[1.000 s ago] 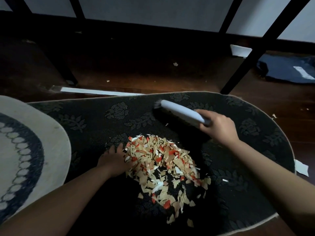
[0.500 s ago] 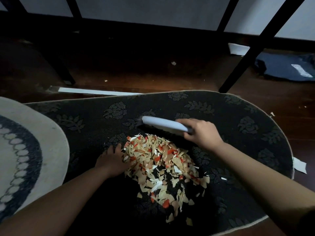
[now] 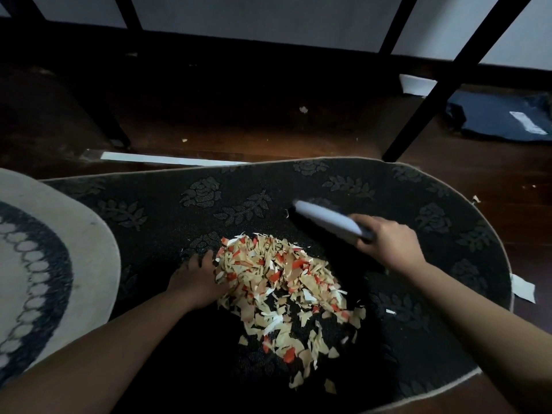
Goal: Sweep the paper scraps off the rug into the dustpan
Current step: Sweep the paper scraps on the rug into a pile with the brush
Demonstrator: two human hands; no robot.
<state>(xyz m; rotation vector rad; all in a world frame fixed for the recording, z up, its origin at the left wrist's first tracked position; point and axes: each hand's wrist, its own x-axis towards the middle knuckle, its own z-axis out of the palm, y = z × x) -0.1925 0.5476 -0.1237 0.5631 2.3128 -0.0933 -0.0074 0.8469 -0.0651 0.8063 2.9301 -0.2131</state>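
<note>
A heap of tan, white and red paper scraps (image 3: 280,282) lies in the middle of a dark floral rug (image 3: 442,234). My right hand (image 3: 388,243) grips the handle of a small white-backed brush (image 3: 325,219), which sits just beyond the heap's upper right edge, bristles down toward the rug. My left hand (image 3: 197,279) rests on the rug against the heap's left edge, fingers spread. The area below the heap is very dark, and I cannot make out a dustpan there.
A pale round rug (image 3: 53,258) overlaps the dark rug on the left. Black metal legs (image 3: 433,97) stand on the wooden floor behind. A white strip (image 3: 167,159), a dark blue bag (image 3: 501,118) and stray paper bits (image 3: 522,289) lie around the rug.
Half a second ago the brush was down at the heap's top edge. It has since moved back to the right and slightly away from the scraps. My left hand has stayed put.
</note>
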